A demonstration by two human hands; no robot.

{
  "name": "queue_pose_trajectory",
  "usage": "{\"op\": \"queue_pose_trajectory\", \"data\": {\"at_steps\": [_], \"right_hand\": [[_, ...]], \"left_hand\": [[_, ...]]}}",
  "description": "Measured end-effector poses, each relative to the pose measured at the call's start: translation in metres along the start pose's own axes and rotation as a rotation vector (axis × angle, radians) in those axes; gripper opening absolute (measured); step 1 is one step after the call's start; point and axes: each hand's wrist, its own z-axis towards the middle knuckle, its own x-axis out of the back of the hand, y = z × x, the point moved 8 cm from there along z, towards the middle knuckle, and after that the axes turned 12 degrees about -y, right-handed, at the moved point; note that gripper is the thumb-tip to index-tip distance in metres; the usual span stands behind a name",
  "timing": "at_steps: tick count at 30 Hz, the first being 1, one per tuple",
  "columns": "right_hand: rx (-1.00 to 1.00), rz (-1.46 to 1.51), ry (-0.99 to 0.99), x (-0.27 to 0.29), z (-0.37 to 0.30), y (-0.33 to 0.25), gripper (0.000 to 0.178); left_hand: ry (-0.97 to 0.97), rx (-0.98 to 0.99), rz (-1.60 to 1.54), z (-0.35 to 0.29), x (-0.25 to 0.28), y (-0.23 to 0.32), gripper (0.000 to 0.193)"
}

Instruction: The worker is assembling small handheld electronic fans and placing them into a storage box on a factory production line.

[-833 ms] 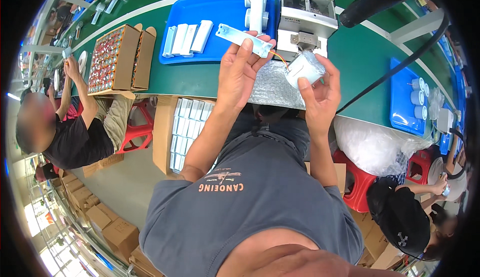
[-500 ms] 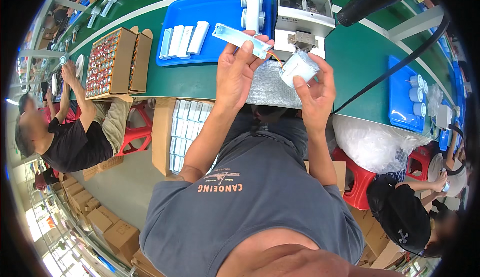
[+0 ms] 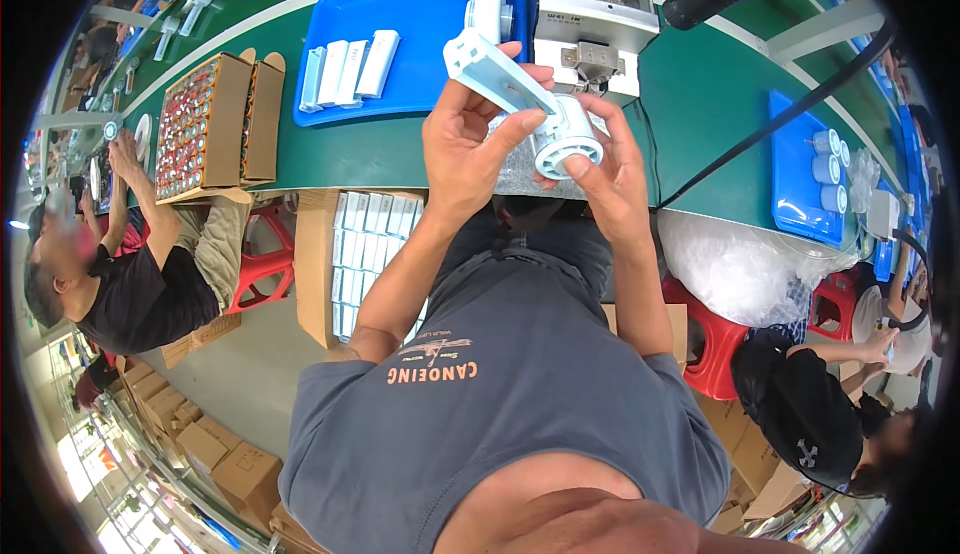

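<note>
My left hand [image 3: 465,149] is closed around a long, hollow, pale blue handle shell [image 3: 495,76], which slants up and to the left. My right hand [image 3: 612,176] grips a round, pale blue housing [image 3: 570,149], its thumb on the slotted face turned toward me. The lower end of the shell meets the side of the housing, touching it between my two hands. Whether the two are fastened together, I cannot tell. My fingers hide part of the joint, and no wires show there. Both parts are held above the bench's front edge.
Ahead, a blue tray [image 3: 425,69] bears several pale handle pieces [image 3: 350,72] and light blue parts [image 3: 490,4]. A grey-white machine [image 3: 595,14] stands beside it. At left is a carton of round parts [image 3: 200,129]; at right, a black cable [image 3: 745,144] and another blue tray [image 3: 790,209]. People sit on both sides.
The handle shell has swung steeper and its lower end has come against the housing. The housing has turned its slotted face toward me. The wire seen between them earlier is out of sight.
</note>
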Motion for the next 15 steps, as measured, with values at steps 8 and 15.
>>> {"op": "queue_pose_trajectory", "data": {"at_steps": [8,15], "right_hand": [[0.029,-0.01,0.014,0.005,-0.007,0.004,0.074],[0.068,-0.042,0.033,0.004,-0.008,0.003,0.075]], "left_hand": [[-0.048,-0.052,0.06,-0.004,-0.01,0.011,0.06],[-0.039,-0.02,0.162,-0.008,-0.012,0.015,0.06]]}}
